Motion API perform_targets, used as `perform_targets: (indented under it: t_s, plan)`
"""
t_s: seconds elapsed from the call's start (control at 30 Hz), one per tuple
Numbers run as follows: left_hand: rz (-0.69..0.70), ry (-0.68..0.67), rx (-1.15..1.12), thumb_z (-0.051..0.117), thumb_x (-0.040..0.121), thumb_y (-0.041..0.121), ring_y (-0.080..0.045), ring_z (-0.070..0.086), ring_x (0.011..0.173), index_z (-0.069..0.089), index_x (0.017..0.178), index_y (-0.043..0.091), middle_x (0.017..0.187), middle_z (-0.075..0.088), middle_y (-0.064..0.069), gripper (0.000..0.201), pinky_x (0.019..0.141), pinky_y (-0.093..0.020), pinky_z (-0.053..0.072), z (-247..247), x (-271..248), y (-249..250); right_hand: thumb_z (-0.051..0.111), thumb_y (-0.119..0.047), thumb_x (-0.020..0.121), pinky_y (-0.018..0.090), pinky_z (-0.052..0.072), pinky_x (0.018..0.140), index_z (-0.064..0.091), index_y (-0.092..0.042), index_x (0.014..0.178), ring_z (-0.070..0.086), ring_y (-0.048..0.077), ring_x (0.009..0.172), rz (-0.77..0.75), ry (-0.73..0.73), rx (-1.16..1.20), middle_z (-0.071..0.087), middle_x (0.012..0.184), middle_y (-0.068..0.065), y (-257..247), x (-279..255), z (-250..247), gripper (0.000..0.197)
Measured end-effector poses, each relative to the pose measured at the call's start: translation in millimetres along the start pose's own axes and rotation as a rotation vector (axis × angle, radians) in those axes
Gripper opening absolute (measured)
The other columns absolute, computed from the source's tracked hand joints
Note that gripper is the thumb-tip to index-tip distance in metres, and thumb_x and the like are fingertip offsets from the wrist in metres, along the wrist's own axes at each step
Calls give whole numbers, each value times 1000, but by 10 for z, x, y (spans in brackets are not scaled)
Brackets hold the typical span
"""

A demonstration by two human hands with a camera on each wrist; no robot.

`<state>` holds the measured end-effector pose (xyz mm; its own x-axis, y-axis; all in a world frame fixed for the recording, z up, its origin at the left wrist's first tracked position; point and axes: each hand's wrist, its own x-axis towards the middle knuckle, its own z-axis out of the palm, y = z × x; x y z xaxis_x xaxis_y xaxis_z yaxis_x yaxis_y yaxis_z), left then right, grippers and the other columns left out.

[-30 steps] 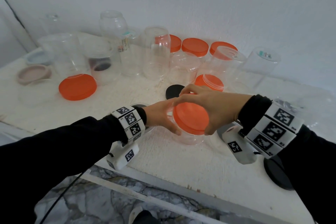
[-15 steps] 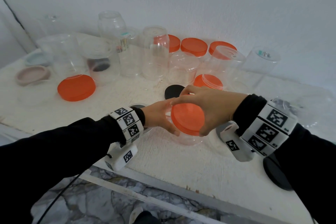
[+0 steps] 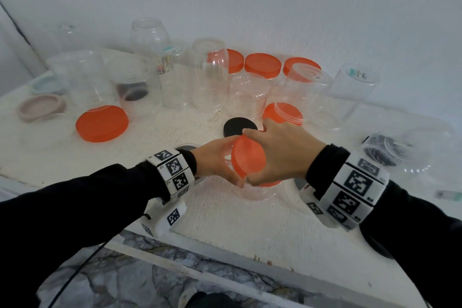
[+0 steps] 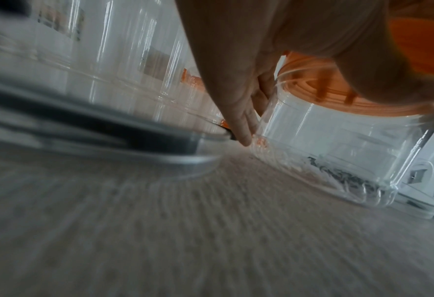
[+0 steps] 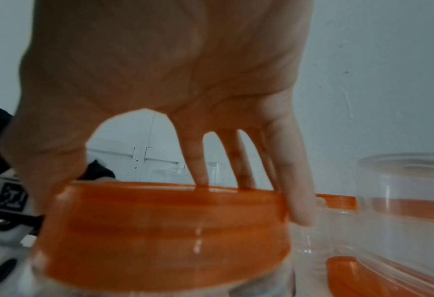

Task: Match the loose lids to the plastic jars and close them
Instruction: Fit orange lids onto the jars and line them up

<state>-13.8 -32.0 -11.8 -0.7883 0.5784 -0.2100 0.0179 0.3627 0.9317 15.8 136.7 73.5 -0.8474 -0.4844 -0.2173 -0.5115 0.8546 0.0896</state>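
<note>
A short clear plastic jar [image 3: 260,194] [image 4: 338,148] stands near the table's front edge with an orange lid [image 3: 247,157] [image 5: 165,223] on its mouth. My right hand [image 3: 280,155] [image 5: 160,100] grips the lid from above, thumb and fingers spread around its rim. My left hand [image 3: 217,160] [image 4: 239,112] holds the jar's side from the left, fingers curved round the wall. A loose large orange lid [image 3: 102,123] lies at the left, a black lid [image 3: 240,126] just behind the hands, and more orange lids [image 3: 262,65] at the back.
Several clear jars [image 3: 210,75] stand upside down across the back of the white table [image 3: 250,227]. A pink lid [image 3: 42,107] and a pale blue one lie at far left. A jar with a black lid [image 3: 390,150] lies at right. The table's front edge is close.
My right hand has turned on the orange lid, its thumb now nearer the left hand. The jar stays where it was.
</note>
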Motion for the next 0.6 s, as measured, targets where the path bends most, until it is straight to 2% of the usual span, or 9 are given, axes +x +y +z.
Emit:
perform_targets:
  t_s: [0.17,0.27,0.3,0.33,0.37,0.4,0.43,0.5,0.6]
  plan:
    - [11,-5,-9,82,58,-3,23,50,96,42,120,31,112,54,21,81,76,1,40,6,-7,8,52,-77,66,28,36,63,47,-13,128,40,19,74,96,45,-4,42,89,4,-91,-17,24,89]
    - [18,4,4,83,58,-2,23,50,95,42,121,31,111,55,22,82,75,1,40,9,-11,12,45,-81,67,29,37,61,43,-13,131,44,20,72,108,47,-63,46,91,4,-107,-42,18,93]
    - [21,7,-3,83,58,-2,23,50,96,42,120,32,111,55,22,82,75,1,40,9,-10,14,43,-82,67,29,39,64,36,-17,137,48,23,78,79,17,-71,50,101,6,-61,-42,17,96]
    - [22,9,-10,83,58,-2,23,50,97,42,120,33,112,54,21,82,76,0,40,10,-12,14,45,-81,67,31,43,71,24,-26,144,52,26,92,28,-39,-43,47,119,10,7,-40,15,97]
    - [24,11,-18,83,58,-3,22,50,98,42,118,34,113,54,21,82,77,-1,41,12,-13,14,51,-77,68,34,45,84,11,-37,146,47,28,111,-38,-112,18,34,139,11,81,-35,1,97]
    - [25,13,-28,82,58,-4,21,51,98,42,117,34,113,55,20,82,77,-3,42,15,-11,10,60,-71,68,40,42,96,3,-46,144,36,28,127,-106,-183,80,16,151,4,147,-27,-25,98]
    - [23,11,-38,82,58,-5,19,52,99,43,118,32,113,55,18,81,78,-4,43,18,-8,1,67,-63,69,44,39,102,2,-51,142,28,27,134,-162,-229,118,5,154,-2,199,-16,-41,99]
    - [13,18,-44,83,56,-4,16,54,98,45,120,28,112,57,15,80,77,-6,44,21,1,-9,72,-57,66,44,41,101,12,-52,141,33,26,130,-217,-203,117,14,151,-2,252,28,-26,96]
    - [9,45,-2,86,55,0,14,53,98,46,117,30,111,57,16,80,77,-6,44,24,13,-7,70,-64,59,37,47,90,27,-48,139,46,23,112,-225,-103,86,35,134,-1,256,71,11,92]
